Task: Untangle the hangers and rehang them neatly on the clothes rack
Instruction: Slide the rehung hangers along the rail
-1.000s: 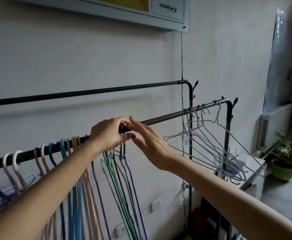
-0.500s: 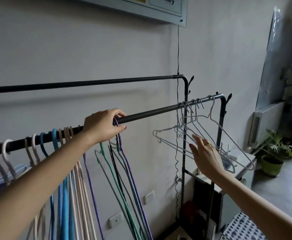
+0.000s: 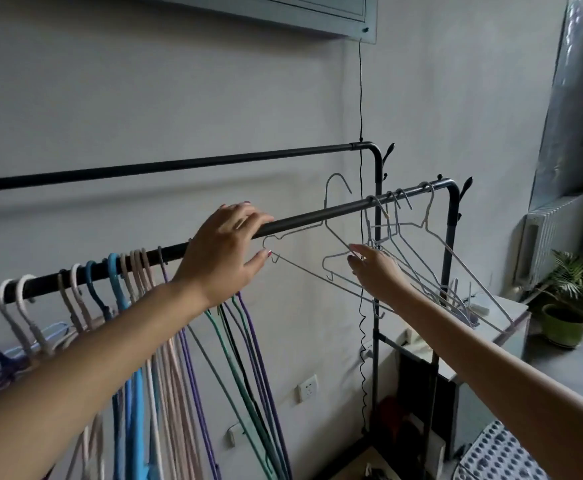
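While the left hand [image 3: 224,261] rests with relaxed fingers over the front rack rail [image 3: 317,216] at frame centre, the right hand [image 3: 375,271] pinches a grey wire hanger [image 3: 331,233], its hook lifted above the rail.

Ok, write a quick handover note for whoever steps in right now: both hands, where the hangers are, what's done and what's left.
Left hand: open, fingers resting over the front black metal rail.
Right hand: pinching a pale grey wire hanger, lifted off, its hook above the rail.
Done: the coloured rope-wrapped hangers hang in a row on the rail to the left.
Left: a tangled cluster of grey wire hangers hangs at the rail's right end. Hook the held hanger beside the coloured row, then probably free the others one at a time.
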